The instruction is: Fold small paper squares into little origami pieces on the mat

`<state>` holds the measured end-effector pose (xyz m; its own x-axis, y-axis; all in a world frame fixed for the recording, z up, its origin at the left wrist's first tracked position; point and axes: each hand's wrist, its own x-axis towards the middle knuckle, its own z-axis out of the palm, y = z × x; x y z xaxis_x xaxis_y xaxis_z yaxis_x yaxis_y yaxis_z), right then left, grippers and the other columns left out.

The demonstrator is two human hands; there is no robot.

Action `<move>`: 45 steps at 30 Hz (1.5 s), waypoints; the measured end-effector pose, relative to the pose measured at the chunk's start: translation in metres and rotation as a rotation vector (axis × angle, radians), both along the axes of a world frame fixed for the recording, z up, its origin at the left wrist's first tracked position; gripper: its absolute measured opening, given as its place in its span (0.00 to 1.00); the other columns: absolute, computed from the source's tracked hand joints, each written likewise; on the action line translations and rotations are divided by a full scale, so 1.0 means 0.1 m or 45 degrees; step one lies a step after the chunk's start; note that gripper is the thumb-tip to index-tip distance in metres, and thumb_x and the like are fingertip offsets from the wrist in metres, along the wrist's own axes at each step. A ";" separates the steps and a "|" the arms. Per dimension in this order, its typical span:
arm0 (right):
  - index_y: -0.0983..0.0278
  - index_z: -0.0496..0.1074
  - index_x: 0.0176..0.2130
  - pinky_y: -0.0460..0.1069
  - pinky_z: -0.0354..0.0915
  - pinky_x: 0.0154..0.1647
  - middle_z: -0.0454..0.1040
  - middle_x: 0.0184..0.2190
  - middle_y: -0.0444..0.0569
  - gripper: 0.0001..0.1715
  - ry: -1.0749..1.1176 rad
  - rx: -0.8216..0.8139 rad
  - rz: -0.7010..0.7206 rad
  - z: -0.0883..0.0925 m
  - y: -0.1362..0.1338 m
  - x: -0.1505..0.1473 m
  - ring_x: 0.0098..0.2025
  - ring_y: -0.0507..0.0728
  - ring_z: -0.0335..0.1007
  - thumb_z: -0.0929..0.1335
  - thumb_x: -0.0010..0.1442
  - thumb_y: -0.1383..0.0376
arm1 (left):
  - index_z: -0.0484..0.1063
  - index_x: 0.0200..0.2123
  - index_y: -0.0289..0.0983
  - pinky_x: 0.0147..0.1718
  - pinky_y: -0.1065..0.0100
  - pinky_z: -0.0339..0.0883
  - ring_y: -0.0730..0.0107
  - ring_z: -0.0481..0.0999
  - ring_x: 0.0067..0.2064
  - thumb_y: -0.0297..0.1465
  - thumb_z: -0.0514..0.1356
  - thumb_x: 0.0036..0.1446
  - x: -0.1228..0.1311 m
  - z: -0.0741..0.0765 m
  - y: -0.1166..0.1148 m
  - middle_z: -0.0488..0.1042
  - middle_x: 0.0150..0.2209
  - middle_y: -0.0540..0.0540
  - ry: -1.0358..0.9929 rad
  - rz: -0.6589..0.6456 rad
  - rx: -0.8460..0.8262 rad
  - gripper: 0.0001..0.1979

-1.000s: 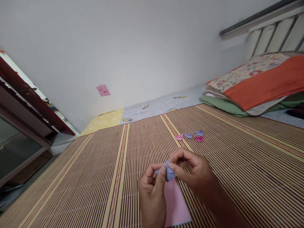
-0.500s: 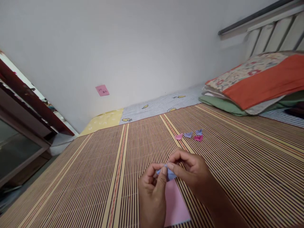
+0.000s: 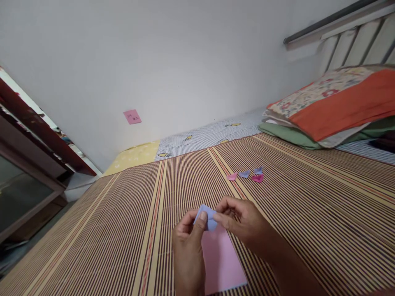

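Note:
A small piece of folded blue paper (image 3: 211,223) is held up between my two hands. My left hand (image 3: 190,242) pinches its left side, thumb on top. At the paper's right edge, the thumb and fingertips of my right hand (image 3: 239,220) are closed on it. Below the blue paper lies a pink pad of paper (image 3: 224,261) on the striped mat, partly covered by my left hand. Farther off on the mat sit small folded paper pieces: a light pink one (image 3: 232,176), a magenta one (image 3: 257,178) and two blue ones (image 3: 245,174).
The striped mat (image 3: 123,213) covers the bed. A pink note (image 3: 132,116) is stuck to the wall. Folded bedding with an orange and floral cover (image 3: 333,107) is piled at the right, near a radiator (image 3: 354,47). A yellow cloth (image 3: 135,156) edges the mat.
The blue paper has turned flatter and shows more of its face. My left hand has shifted slightly left, uncovering more of the pink pad; my right hand has moved slightly left.

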<state>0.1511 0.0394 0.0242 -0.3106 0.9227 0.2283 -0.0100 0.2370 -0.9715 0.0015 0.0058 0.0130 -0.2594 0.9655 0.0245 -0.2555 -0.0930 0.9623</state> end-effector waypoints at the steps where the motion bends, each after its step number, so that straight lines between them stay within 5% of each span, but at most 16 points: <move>1: 0.63 0.71 0.30 0.48 0.55 0.28 0.66 0.25 0.40 0.11 -0.032 0.007 0.007 0.01 -0.01 -0.01 0.28 0.52 0.59 0.70 0.64 0.62 | 0.82 0.33 0.37 0.35 0.71 0.66 0.70 0.70 0.32 0.39 0.71 0.56 0.00 -0.01 0.00 0.75 0.28 0.50 0.003 0.010 0.016 0.11; 5: 0.63 0.69 0.28 0.48 0.49 0.26 0.61 0.22 0.38 0.16 -0.059 0.060 -0.002 0.03 -0.04 -0.04 0.26 0.51 0.53 0.68 0.67 0.61 | 0.82 0.34 0.36 0.34 0.71 0.65 0.70 0.69 0.32 0.39 0.70 0.58 0.00 -0.02 0.00 0.74 0.28 0.50 -0.006 -0.045 0.048 0.11; 9: 0.63 0.71 0.30 0.49 0.53 0.29 0.64 0.24 0.40 0.16 -0.025 0.059 0.083 0.02 -0.03 0.00 0.28 0.52 0.58 0.67 0.68 0.60 | 0.82 0.35 0.35 0.34 0.71 0.64 0.70 0.68 0.32 0.40 0.68 0.60 -0.01 -0.02 0.00 0.72 0.29 0.49 -0.028 -0.106 0.039 0.12; 14: 0.62 0.71 0.27 0.49 0.54 0.29 0.65 0.24 0.41 0.19 -0.097 0.141 -0.022 0.05 -0.05 0.02 0.28 0.52 0.60 0.67 0.69 0.58 | 0.82 0.35 0.36 0.33 0.71 0.63 0.70 0.66 0.32 0.40 0.65 0.64 0.00 0.02 -0.02 0.70 0.28 0.49 0.078 -0.143 0.097 0.13; 21: 0.62 0.70 0.26 0.50 0.55 0.28 0.66 0.23 0.41 0.18 -0.262 0.263 -0.210 0.09 -0.09 -0.02 0.26 0.53 0.61 0.67 0.67 0.61 | 0.81 0.32 0.36 0.33 0.69 0.65 0.67 0.70 0.32 0.43 0.64 0.63 0.04 0.13 -0.04 0.73 0.28 0.48 0.299 -0.033 0.123 0.17; 26: 0.62 0.71 0.27 0.50 0.54 0.27 0.67 0.23 0.41 0.18 -0.246 0.235 -0.176 0.07 -0.06 -0.01 0.26 0.53 0.61 0.66 0.68 0.59 | 0.78 0.44 0.39 0.40 0.66 0.71 0.63 0.78 0.39 0.41 0.68 0.59 0.06 0.08 -0.06 0.79 0.37 0.46 0.184 0.089 0.091 0.14; 31: 0.62 0.72 0.28 0.48 0.56 0.28 0.67 0.23 0.41 0.17 -0.183 0.216 -0.158 0.07 -0.05 -0.01 0.27 0.53 0.61 0.67 0.68 0.61 | 0.76 0.34 0.38 0.35 0.69 0.72 0.66 0.77 0.35 0.39 0.70 0.57 0.08 0.06 -0.07 0.77 0.32 0.47 0.226 0.212 0.152 0.11; 45: 0.61 0.73 0.30 0.49 0.57 0.30 0.69 0.25 0.41 0.16 -0.157 0.229 -0.061 0.05 -0.05 0.02 0.29 0.53 0.64 0.66 0.69 0.59 | 0.81 0.33 0.38 0.35 0.69 0.74 0.66 0.79 0.35 0.36 0.72 0.54 0.06 0.07 -0.07 0.80 0.32 0.47 0.248 0.230 0.215 0.08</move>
